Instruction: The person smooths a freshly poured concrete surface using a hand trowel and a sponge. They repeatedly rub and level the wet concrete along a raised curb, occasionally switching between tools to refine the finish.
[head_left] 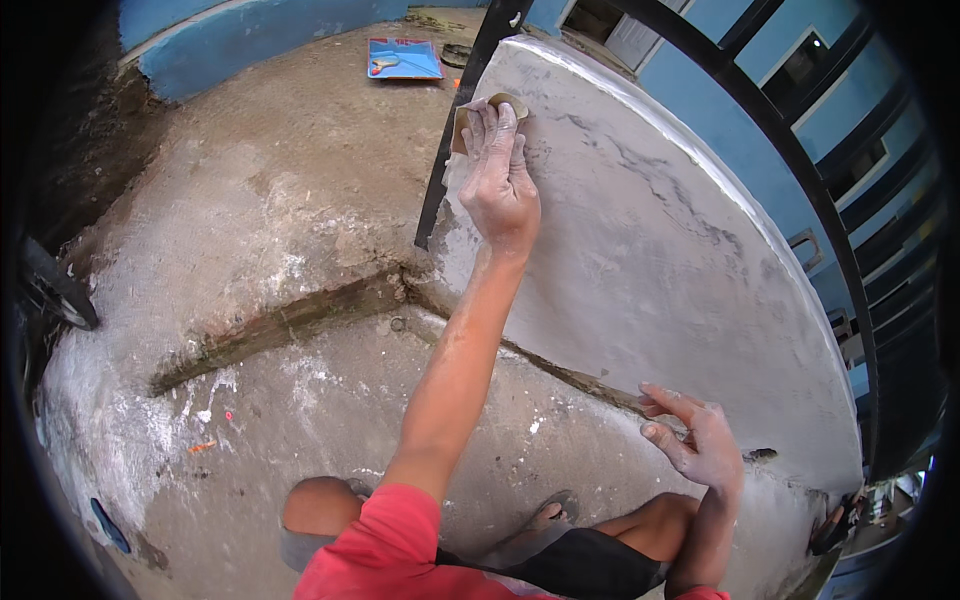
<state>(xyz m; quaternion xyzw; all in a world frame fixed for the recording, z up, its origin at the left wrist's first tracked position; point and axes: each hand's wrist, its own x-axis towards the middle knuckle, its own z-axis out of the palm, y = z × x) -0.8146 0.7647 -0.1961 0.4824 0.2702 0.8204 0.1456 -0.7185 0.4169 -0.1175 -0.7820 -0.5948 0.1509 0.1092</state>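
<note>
My left hand (497,185), coated in white dust, reaches up to the far left end of a low grey plastered wall (640,260). Its fingers press a bent piece of tan sandpaper (461,130) flat to the surface, beside a dark metal post (470,125). Part of the sheet is hidden under the fingers. Dark smudges and streaks run across the plaster. Lower down on the right, my dusty right hand (700,445) is near the wall's foot with fingers apart and nothing in it. Whether its fingertips touch the wall I cannot tell.
A blue paint tray (405,62) with a red rim lies on the concrete at the back. A raised step edge (290,325) crosses the ground to the left. Black railings (800,150) rise behind the wall. One wheel (55,285) stands at far left, above a dark sandal (110,525).
</note>
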